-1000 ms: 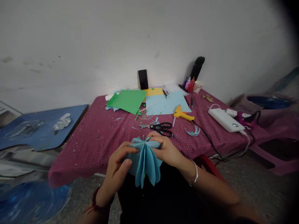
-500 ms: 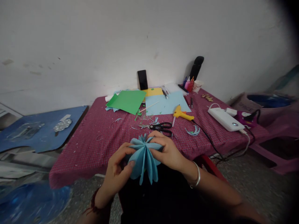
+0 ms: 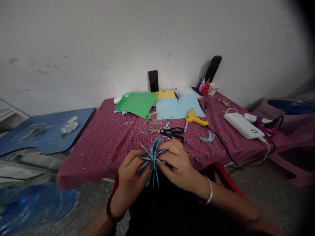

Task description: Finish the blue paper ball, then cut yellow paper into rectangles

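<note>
Between my two hands, in front of the table's near edge, is a light-blue folded paper flower (image 3: pixel 154 158), its petals fanned out around a centre and seen edge-on. My left hand (image 3: pixel 134 173) grips its left petals, fingers curled above and thumb below. On the other side my right hand (image 3: pixel 177 164) pinches the right petals between thumb and fingers. Just beyond the flower lie black-handled scissors (image 3: pixel 169 132), with blue paper scraps around them. A yellow glue gun (image 3: pixel 195 118) rests farther right, a white glue stick poking from it.
Green paper (image 3: pixel 137 103) and light-blue paper (image 3: pixel 177 106) lie at the back. A phone (image 3: pixel 153 81) leans on the wall. A white power bank (image 3: pixel 243 125) with cables sits right, near paint bottles (image 3: pixel 204 87) and a paper cup (image 3: pixel 213 88). A blue board (image 3: pixel 49 141) stands left.
The flower has been turned so its petals now show edge-on instead of their broad faces. Both hands have shifted their hold on it. The whole view has moved slightly.
</note>
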{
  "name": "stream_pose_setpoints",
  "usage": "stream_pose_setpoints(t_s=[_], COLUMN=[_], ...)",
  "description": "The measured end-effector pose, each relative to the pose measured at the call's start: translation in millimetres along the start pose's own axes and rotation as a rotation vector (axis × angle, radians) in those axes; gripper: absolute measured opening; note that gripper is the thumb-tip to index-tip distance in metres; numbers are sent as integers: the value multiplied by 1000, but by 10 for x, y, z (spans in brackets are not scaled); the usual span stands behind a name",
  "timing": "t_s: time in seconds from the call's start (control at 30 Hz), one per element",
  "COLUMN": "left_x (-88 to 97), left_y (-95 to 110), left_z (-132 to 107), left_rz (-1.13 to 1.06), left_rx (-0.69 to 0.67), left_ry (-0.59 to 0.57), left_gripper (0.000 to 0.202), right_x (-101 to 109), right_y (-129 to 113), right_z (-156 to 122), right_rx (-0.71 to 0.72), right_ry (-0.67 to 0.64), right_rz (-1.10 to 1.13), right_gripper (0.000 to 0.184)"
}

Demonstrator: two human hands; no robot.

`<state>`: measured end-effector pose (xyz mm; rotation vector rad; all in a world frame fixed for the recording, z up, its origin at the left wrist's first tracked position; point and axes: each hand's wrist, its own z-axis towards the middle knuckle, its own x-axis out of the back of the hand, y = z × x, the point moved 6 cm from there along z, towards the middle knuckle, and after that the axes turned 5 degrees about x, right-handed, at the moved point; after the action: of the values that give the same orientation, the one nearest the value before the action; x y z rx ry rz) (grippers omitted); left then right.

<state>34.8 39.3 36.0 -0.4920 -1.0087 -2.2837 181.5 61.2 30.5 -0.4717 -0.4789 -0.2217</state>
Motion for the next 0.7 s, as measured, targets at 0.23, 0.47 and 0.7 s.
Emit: stream_pose_setpoints(t_s=[0.23, 0.47, 0.7], left_x=[1, 42, 42], left_y=[-34, -143, -178], left_z=[-31, 29, 46], left_rz=[21, 121, 107], left_rx=[-53, -45, -15], left_ry=[34, 93, 94], left_gripper=[15, 11, 12], right_x=[-28, 144, -15], right_y=[150, 191, 108], right_z=[52, 5, -6], right_rx=[-64, -122, -88], right_ry=[-48, 28, -121], right_rz=[61, 110, 62], right_gripper=[11, 30, 67])
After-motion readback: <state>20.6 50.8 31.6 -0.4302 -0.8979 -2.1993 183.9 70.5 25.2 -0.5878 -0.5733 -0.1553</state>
